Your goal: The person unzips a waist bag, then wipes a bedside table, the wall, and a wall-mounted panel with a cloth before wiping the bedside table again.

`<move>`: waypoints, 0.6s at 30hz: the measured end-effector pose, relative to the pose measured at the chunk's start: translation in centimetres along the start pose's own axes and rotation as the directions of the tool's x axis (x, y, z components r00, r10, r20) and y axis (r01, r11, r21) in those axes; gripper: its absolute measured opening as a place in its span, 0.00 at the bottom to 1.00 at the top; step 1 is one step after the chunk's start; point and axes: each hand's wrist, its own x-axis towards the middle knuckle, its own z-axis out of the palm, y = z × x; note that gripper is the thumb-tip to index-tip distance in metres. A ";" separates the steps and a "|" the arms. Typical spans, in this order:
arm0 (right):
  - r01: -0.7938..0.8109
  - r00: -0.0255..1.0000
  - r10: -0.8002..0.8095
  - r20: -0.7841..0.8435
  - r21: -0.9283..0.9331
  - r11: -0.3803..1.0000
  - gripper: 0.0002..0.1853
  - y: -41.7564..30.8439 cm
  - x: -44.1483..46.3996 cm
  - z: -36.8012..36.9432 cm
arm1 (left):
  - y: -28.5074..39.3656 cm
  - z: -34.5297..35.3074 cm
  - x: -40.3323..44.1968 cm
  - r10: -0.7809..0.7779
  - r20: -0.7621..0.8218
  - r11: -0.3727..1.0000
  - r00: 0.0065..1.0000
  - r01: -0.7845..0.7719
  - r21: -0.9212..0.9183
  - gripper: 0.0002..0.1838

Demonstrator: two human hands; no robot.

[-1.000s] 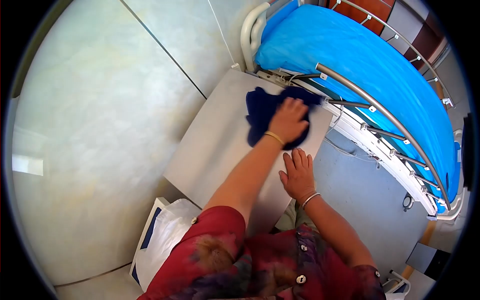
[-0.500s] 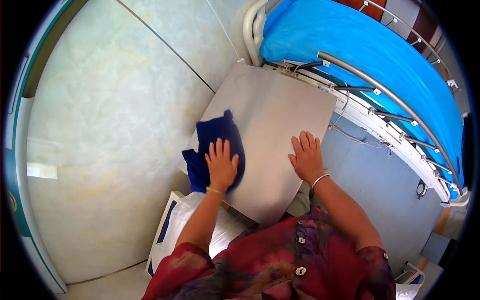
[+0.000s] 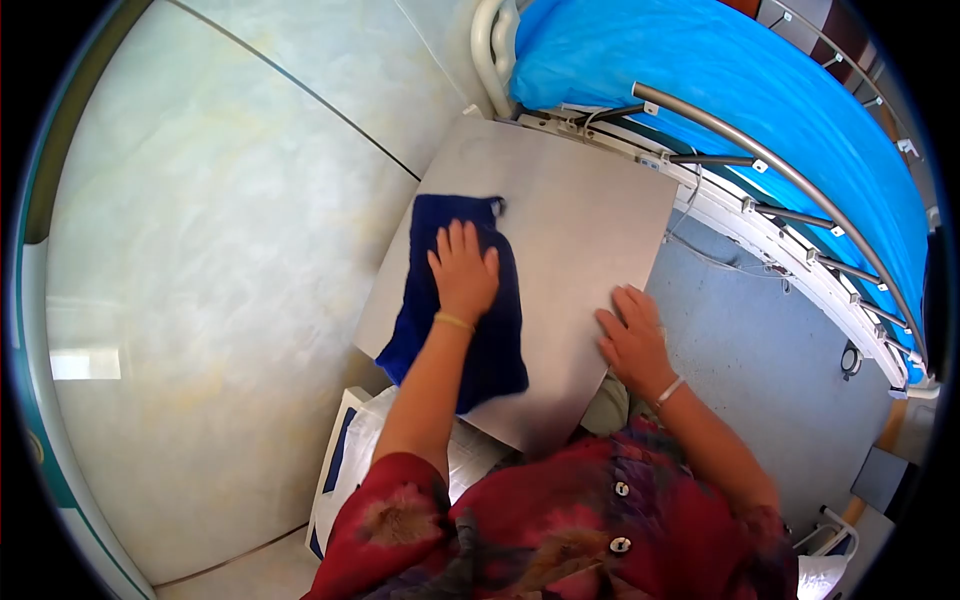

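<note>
A dark blue cloth (image 3: 490, 350) lies spread over the left part of a pale grey tabletop (image 3: 565, 215), its lower corners reaching the table's near-left edge. My left hand (image 3: 466, 270) rests flat on the upper half of the cloth, fingers stretched away from me and slightly apart. On the right edge of the tabletop sits my right hand (image 3: 637, 338), fingers extended over the rim and holding nothing. The surface between both hands is bare metal-like grey.
A bed with a blue cover (image 3: 720, 80) and a curved metal side rail (image 3: 770, 165) stands at the back right. A pale wall (image 3: 230, 260) borders the table on the left. Cables (image 3: 735, 265) hang below the bed frame. Something white (image 3: 345, 480) is beneath the near-left edge.
My left hand has moved forward and slightly right; the cloth under it is now spread out longer. My right hand has slid a little toward me along the table's edge.
</note>
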 end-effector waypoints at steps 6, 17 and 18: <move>-0.496 0.867 0.498 0.009 -0.086 0.864 0.18 7.4 -14.4 -1.3 | -3.3 5.3 9.6 -0.049 0.019 0.999 0.999 0.049 0.004 0.27; -0.820 0.125 0.973 0.194 -0.533 0.211 0.10 6.0 -47.7 -9.2 | -3.5 9.8 19.6 -0.085 -0.062 0.996 0.994 0.087 0.026 0.24; -0.834 0.086 0.973 0.216 -0.518 0.189 0.10 6.0 -48.7 -8.8 | -3.1 9.4 19.4 -0.048 -0.053 0.998 0.997 0.050 0.039 0.23</move>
